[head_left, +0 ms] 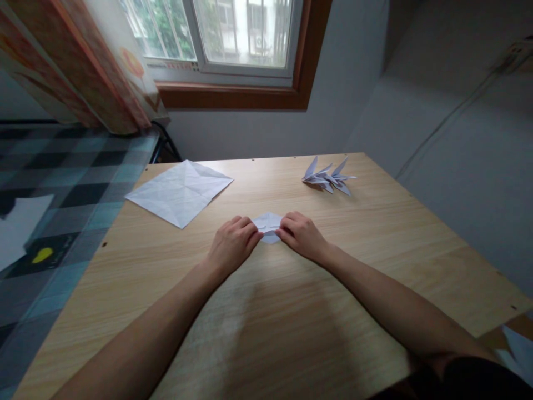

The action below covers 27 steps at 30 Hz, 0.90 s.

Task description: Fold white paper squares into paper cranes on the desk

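Observation:
A small folded piece of white paper is held in the middle of the wooden table. My left hand pinches its left side, thumb toward me and fingers curled. On the opposite side my right hand grips the paper in the same way. Creases run across the paper between the thumbs, and a flap bulges slightly on the near side. Both its side ends are hidden under my fingers.
A large creased sheet of white paper lies at the table's back left. Several pointed folded paper pieces sit in a cluster at the back right. Left of the table is a checked cloth with white paper on it.

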Each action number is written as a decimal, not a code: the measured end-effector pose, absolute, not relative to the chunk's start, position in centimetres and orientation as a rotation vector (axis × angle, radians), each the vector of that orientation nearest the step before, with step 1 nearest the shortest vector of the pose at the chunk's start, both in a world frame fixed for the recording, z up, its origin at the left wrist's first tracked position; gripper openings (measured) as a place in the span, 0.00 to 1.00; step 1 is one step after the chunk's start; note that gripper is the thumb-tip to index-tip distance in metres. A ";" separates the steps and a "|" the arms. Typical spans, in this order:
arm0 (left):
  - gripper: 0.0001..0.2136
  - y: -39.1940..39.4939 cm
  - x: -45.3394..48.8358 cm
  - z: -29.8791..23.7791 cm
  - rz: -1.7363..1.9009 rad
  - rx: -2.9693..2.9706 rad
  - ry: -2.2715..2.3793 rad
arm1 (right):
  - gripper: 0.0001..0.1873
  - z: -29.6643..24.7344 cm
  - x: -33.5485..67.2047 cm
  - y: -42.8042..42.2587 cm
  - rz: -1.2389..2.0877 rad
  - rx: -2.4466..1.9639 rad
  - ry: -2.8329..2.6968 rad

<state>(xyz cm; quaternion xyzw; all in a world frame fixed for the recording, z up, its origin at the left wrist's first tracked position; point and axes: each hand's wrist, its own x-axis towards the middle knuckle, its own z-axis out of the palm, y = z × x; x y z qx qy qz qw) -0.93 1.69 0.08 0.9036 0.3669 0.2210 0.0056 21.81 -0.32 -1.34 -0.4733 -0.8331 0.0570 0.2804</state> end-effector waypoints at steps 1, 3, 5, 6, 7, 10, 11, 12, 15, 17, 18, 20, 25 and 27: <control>0.13 1.7 -0.9 0.1 0.681 2.826 1.181 | 0.09 -1.3 21.6 -0.3 0.154 -1.295 -2.224; 0.12 1.7 -0.8 0.2 0.656 2.816 1.241 | 0.08 -1.1 21.4 -0.3 0.158 -1.338 -2.206; 0.10 1.6 -0.7 0.2 0.644 2.803 1.280 | 0.06 -1.0 21.2 -0.3 0.160 -1.357 -2.201; 0.08 1.7 -0.6 0.1 0.645 2.802 1.285 | 0.05 -1.0 21.1 -0.3 0.154 -1.356 -2.204; 0.07 1.7 -0.6 0.1 0.647 2.807 1.274 | 0.04 -1.1 21.1 -0.2 0.144 -1.350 -2.210; 0.12 1.7 -0.6 -0.1 0.624 2.881 1.142 | 0.03 -1.3 21.2 -0.2 0.094 -1.293 -2.247; 0.13 1.7 -0.7 -0.1 0.605 2.912 1.092 | 0.04 -1.4 21.2 -0.1 0.077 -1.262 -2.270; 0.13 1.7 -0.6 -0.1 0.585 2.943 1.053 | 0.05 -1.4 21.3 -0.1 0.059 -1.228 -2.298; 0.12 1.5 -0.6 0.1 0.532 2.998 1.036 | 0.07 -1.5 21.6 -0.1 -0.008 -1.153 -2.389; 0.12 1.3 -0.6 0.3 0.503 3.009 1.057 | 0.09 -1.4 22.0 -0.2 -0.062 -1.126 -2.435; 0.12 1.3 -0.6 0.4 0.487 3.011 1.066 | 0.09 -1.4 22.2 -0.3 -0.081 -1.109 -2.452; 0.12 1.2 -0.6 0.5 0.456 3.016 1.073 | 0.10 -1.2 22.7 -0.5 -0.099 -1.072 -2.475; 0.13 1.2 -0.7 0.6 0.394 3.056 1.036 | 0.11 -1.1 23.5 -0.9 -0.082 -1.023 -2.487; 0.12 1.2 -0.7 0.7 0.374 3.070 1.005 | 0.10 -1.1 23.3 -0.9 -0.038 -1.023 -2.437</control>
